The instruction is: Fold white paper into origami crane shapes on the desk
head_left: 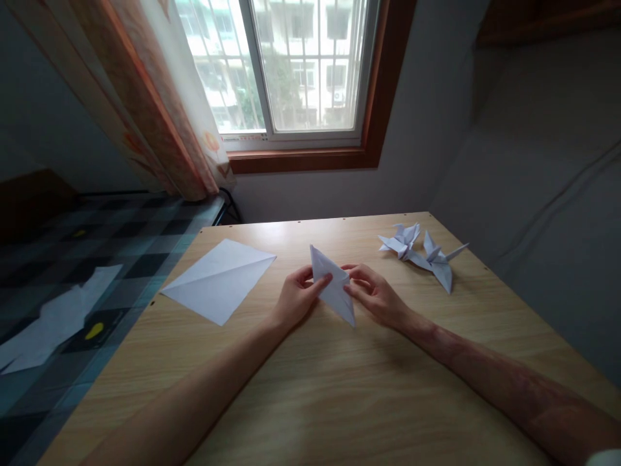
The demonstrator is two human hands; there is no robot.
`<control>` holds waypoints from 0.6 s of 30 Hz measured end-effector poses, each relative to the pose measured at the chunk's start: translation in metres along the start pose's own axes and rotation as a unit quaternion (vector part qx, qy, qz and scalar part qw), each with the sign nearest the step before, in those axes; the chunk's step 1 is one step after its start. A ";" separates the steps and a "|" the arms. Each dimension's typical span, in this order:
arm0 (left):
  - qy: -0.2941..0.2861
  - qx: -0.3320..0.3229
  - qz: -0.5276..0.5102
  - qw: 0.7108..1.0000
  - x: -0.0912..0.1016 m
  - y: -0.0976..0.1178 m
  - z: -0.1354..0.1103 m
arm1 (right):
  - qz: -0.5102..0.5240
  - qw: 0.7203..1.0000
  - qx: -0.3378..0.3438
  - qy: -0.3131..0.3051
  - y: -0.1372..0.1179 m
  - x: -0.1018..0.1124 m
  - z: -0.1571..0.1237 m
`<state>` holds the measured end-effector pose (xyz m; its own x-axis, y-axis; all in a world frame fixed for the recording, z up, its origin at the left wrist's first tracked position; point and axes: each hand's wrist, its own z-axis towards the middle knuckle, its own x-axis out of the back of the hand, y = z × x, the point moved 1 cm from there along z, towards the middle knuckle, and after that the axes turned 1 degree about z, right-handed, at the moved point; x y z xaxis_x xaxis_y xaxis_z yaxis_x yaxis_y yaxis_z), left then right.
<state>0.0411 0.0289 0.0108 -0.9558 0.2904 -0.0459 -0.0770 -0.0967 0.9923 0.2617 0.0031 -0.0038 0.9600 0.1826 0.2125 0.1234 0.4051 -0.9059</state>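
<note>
A white folded paper (334, 285), long and pointed at both ends, is held just above the wooden table (310, 388) near its middle. My left hand (297, 298) pinches its left side with thumb and fingers. My right hand (372, 292) grips its right side, fingers curled on the fold. A flat white paper sheet (219, 279) with a diagonal crease lies on the table to the left of my left hand.
Two finished white paper cranes (422, 252) sit at the table's far right. A bed with a dark checked cover (97, 259) and white paper scraps (53, 323) lies to the left. A window (291, 71) and a curtain (160, 103) are behind.
</note>
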 end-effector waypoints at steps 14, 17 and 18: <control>0.125 -0.113 0.078 0.983 0.014 0.002 0.000 | 0.085 0.992 -0.096 -0.004 0.014 0.000 0.002; 0.179 -0.207 0.212 0.938 0.022 0.015 -0.002 | 0.039 0.994 -0.096 -0.022 0.009 0.003 0.002; 0.156 -0.221 0.258 0.927 0.022 0.018 -0.003 | 0.023 0.995 -0.095 -0.031 0.007 0.004 0.002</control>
<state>0.0175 0.0310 0.0277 -0.9279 -0.1863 0.3231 0.3711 -0.5473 0.7502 0.2660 0.0088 -0.0088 0.9490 0.2543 0.1863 0.1309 0.2196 -0.9668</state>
